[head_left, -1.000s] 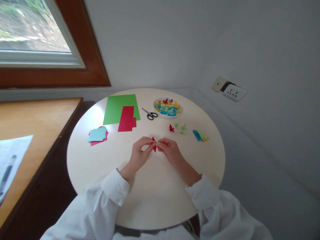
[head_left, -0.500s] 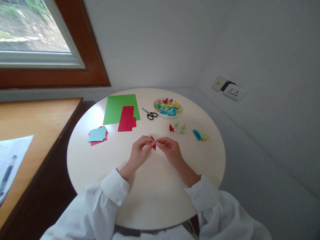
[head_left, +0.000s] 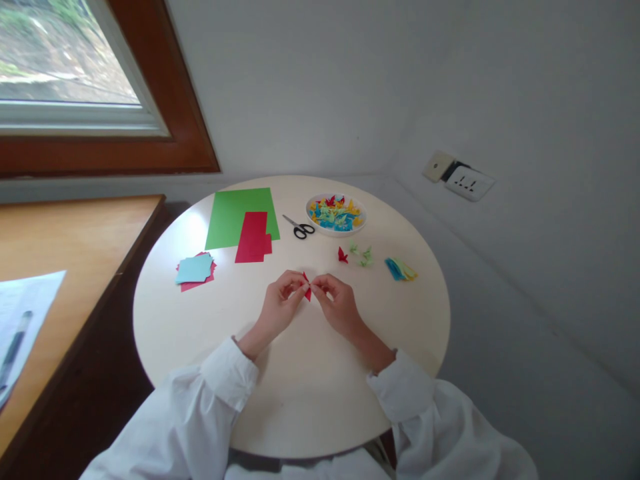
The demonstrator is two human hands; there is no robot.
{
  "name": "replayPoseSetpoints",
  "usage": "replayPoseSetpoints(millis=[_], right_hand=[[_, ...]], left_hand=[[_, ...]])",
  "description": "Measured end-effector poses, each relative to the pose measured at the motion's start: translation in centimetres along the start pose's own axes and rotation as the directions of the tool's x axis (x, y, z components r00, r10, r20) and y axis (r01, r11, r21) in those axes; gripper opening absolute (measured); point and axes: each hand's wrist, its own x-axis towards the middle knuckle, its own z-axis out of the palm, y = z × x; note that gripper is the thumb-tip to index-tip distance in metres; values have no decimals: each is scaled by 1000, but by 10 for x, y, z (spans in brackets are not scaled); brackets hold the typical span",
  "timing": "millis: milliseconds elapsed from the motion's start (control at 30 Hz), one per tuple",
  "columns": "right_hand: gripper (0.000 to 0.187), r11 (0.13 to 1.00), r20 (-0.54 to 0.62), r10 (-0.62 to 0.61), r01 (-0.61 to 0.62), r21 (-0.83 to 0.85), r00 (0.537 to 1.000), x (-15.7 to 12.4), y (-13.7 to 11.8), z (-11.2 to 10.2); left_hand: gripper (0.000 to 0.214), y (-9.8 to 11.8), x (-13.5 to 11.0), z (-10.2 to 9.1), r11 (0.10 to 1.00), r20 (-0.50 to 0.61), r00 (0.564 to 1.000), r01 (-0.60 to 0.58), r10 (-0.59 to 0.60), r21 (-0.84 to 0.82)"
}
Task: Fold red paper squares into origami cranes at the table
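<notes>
Over the middle of the round white table [head_left: 300, 387], a small folded piece of red paper [head_left: 308, 294] is held between my two hands. My left hand [head_left: 283, 298] pinches its left side with thumb and forefinger. From the right, the closed fingertips of my right hand [head_left: 338, 301] grip the same paper; they hide part of its folds. Just beyond my right hand lie a folded red paper crane [head_left: 343, 255] and several pale green folded paper pieces [head_left: 367, 257].
Toward the back are a white bowl [head_left: 310, 225] of colourful folded papers, black-handled scissors [head_left: 301, 230], a green sheet [head_left: 225, 213] and red paper [head_left: 251, 238]. Blue and red squares [head_left: 194, 269] lie left, blue and yellow folded strips [head_left: 399, 269] right. A wooden desk [head_left: 90, 267] stands at left.
My right hand has shifted slightly left and its fingers are more bent against the red paper. My left hand stays almost where it was.
</notes>
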Motion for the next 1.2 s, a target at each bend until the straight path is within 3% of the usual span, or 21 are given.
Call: replayPoseSetpoints(millis=[300, 533, 733, 1000, 1200], right_hand=[[9, 990, 50, -66, 72, -125, 997, 0, -2, -4], [15, 993, -49, 105, -102, 56, 993, -5, 6, 3], [25, 981, 85, 159, -167, 100, 984, -9, -1, 7], [15, 965, 57, 192, -199, 169, 980, -7, 3, 8], [22, 950, -2, 217, -211, 231, 976, -5, 12, 7]], left_hand=[[16, -2, 2, -1, 996, 11, 996, 89, -89, -20], [13, 2, 3, -2, 997, -76, 994, 79, -77, 14], [8, 2, 3, -1, 995, -113, 989, 92, -95, -33], [10, 1, 1, -2, 999, -104, 994, 22, -18, 35], [8, -3, 1, -2, 987, -77, 988, -130, 137, 98]])
